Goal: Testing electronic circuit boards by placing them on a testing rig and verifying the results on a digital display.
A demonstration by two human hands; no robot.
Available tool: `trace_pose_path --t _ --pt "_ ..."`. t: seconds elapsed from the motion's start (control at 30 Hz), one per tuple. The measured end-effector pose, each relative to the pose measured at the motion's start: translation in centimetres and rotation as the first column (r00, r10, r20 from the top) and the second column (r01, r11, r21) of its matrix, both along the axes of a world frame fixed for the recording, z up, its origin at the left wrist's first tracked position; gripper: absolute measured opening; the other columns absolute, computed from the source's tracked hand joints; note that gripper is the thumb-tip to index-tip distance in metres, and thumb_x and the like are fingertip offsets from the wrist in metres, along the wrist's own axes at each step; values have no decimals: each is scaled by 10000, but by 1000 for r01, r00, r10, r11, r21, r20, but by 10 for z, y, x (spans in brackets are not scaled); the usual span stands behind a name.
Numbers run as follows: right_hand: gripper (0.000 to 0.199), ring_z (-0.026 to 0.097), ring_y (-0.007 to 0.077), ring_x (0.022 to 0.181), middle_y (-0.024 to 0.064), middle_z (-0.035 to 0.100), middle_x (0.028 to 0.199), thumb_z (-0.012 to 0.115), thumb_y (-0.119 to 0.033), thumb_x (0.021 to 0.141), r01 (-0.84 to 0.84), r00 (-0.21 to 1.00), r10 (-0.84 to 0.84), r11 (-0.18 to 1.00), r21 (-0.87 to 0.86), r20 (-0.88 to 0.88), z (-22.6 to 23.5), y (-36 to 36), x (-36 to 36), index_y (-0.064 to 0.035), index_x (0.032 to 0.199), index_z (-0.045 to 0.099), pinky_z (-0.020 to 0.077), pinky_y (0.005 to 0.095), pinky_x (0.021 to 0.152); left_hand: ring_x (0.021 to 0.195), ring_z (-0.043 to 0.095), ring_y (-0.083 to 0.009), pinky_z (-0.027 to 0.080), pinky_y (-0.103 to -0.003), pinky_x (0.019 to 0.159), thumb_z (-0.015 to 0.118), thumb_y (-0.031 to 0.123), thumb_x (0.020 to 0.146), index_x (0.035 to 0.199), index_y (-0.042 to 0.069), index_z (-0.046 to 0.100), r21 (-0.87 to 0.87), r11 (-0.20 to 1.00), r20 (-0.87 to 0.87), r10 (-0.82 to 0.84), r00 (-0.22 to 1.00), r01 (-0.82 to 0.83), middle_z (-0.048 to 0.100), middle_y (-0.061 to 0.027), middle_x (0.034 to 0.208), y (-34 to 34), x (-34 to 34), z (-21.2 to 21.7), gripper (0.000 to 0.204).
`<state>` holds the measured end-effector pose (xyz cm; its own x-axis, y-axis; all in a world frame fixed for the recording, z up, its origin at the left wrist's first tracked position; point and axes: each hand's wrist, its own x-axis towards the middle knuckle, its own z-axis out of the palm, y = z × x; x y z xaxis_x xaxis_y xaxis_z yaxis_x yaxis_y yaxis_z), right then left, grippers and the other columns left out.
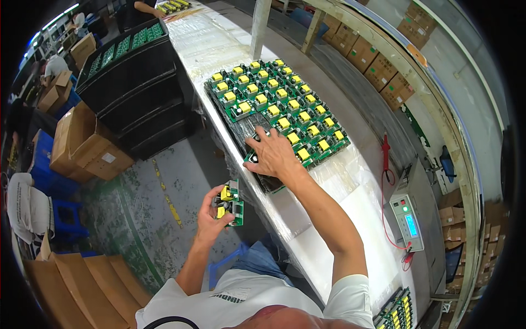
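Off the table's left edge, my left hand (211,216) grips a pair of green circuit boards (236,211) with yellow transformers, fingers closed round them. My right hand (274,156) reaches over the black tray (246,127). Its thumb and fingers are round a circuit board (253,157) at the tray's left side, mostly hidden under the hand. Rows of similar boards (282,93) with yellow transformers fill much of the tray, while bare black surface shows beside my right hand.
A tester (406,219) with a lit blue screen and a red probe (386,151) stands at the right. More boards (397,310) lie near the lower right. Black stacked crates (137,82), cardboard boxes (90,145) and a blue stool (68,219) are on the left. A metal post (259,30) rises from the table.
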<state>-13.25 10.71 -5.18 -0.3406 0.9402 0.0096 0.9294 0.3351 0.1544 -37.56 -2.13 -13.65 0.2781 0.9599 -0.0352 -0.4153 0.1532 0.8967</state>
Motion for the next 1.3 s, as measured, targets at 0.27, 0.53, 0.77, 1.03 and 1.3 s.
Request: trace_pose_path --t 0.27,0.53,0.77,1.03,1.3 --pt "693 610 372 1005 152 528 1397 801 -573 794 159 987 -158 983 -89 18 7 -11 -10 -170 1333 634 566 462 794 933 630 -139 514 -211 585 914 107 807 1573 76 423 -7 991 201 -132 971 136 590 -122 1393 -4 12 15 910" --pt "526 586 361 988 162 531 1368 775 -540 812 182 981 -164 962 204 -102 -9 -36 -11 -130 1134 709 581 443 713 915 611 -133 504 -214 579 922 135 808 1578 79 421 1 990 158 -139 978 141 598 -117 1376 -13 25 16 920" --pt "404 571 382 1002 173 526 1391 758 -472 843 237 952 -187 952 194 -242 -8 -48 2 -108 1016 724 588 442 665 901 603 -133 500 -215 572 908 113 815 1582 82 420 -15 980 152 -193 969 198 597 -120 1380 -9 29 18 909" --pt "440 559 394 1026 164 494 1472 755 -505 859 200 965 -147 949 244 -218 -20 -70 3 -115 1059 713 589 456 688 933 611 -145 511 -224 609 907 107 810 1578 77 427 -11 969 168 -240 956 246 602 -118 1381 -12 35 21 906" --pt "621 557 385 1035 161 468 1518 720 -684 840 380 908 -280 864 331 -312 -40 -70 -3 -122 1104 707 583 474 708 1088 637 -200 545 -276 878 909 118 801 1565 58 446 65 971 75 -235 969 230 603 -115 1395 -21 47 14 895"
